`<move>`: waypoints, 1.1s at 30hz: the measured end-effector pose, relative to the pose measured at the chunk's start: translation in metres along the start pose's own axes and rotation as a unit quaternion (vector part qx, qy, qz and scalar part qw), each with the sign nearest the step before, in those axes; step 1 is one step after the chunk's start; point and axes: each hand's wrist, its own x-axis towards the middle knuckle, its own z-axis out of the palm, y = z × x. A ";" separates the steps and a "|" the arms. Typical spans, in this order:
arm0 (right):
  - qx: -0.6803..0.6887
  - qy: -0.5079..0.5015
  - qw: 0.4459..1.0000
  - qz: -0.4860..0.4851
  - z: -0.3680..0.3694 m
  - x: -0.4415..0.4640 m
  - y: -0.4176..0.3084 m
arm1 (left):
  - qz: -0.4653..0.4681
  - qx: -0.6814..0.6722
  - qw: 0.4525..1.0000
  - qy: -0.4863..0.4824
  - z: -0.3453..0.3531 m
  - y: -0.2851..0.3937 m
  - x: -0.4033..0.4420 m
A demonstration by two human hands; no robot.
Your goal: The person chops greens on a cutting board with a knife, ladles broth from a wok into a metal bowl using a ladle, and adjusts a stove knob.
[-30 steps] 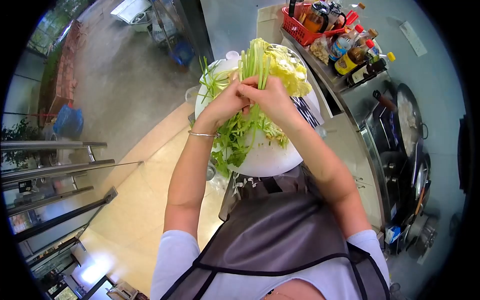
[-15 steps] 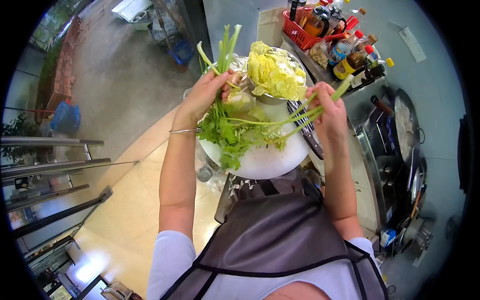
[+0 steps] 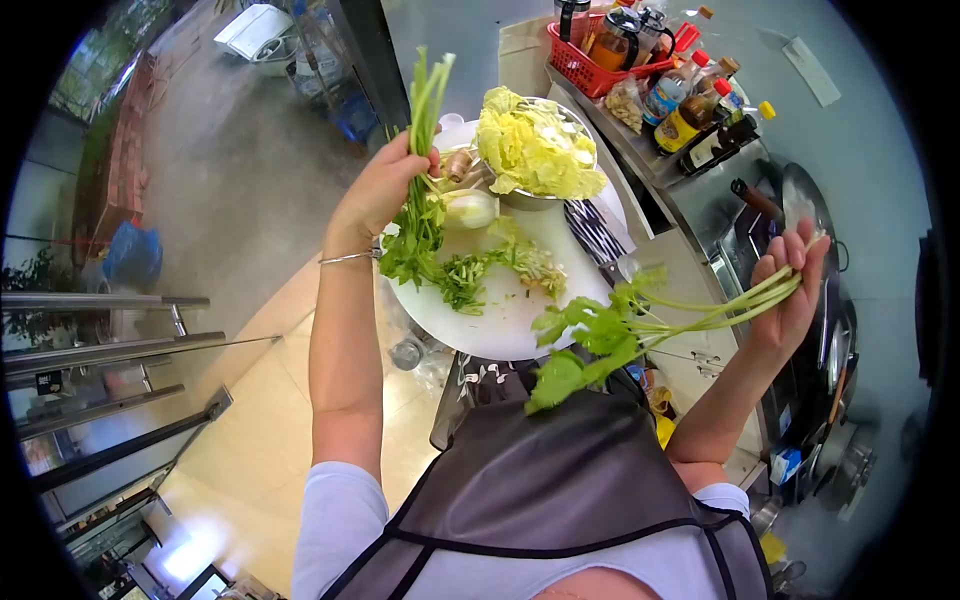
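My left hand (image 3: 385,180) is closed round an upright bunch of leafy celery (image 3: 428,95), its stems pointing away and its leaves hanging over the left side of a round white cutting board (image 3: 420,305). Off to the right, my right hand (image 3: 795,285) grips a few thin celery stalks (image 3: 700,322) by their stem ends; their leaves reach leftward over the apron. Chopped greens (image 3: 465,283) lie on the board near a pale bulb-like vegetable (image 3: 470,209) and a piece of ginger (image 3: 459,165). A knife with a black-and-white patterned blade (image 3: 594,232) rests at the board's right.
Behind the board's middle stands a metal bowl (image 3: 535,201) heaped with yellow-green cabbage leaves (image 3: 535,145). Bottles (image 3: 690,120) and a red basket (image 3: 590,75) line the back right counter. A wok (image 3: 800,190) sits on the stove at right. Metal rails (image 3: 100,302) are on the left.
My right hand has moved right and nearer to me, drawing its celery stalks away from the bunch and off the board. My left hand keeps the bunch, shifted slightly left.
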 end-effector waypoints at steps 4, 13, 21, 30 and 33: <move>-0.024 -0.032 0.999 -0.012 -0.005 -0.013 -0.007 | -0.020 0.222 0.975 0.014 0.014 -0.017 0.010; -0.185 0.013 0.982 -0.024 -0.001 -0.024 0.012 | -0.025 0.678 0.732 0.067 0.063 -0.063 0.007; -0.145 0.013 0.987 0.060 0.005 -0.019 0.053 | 0.196 0.282 0.930 -0.132 0.139 0.017 -0.060; -0.312 -0.015 0.937 0.157 0.017 -0.034 0.085 | -0.007 0.021 0.982 -0.188 0.168 -0.009 -0.078; -0.345 -0.024 0.925 0.155 0.019 -0.045 0.097 | 0.010 0.022 0.982 -0.187 0.171 -0.010 -0.080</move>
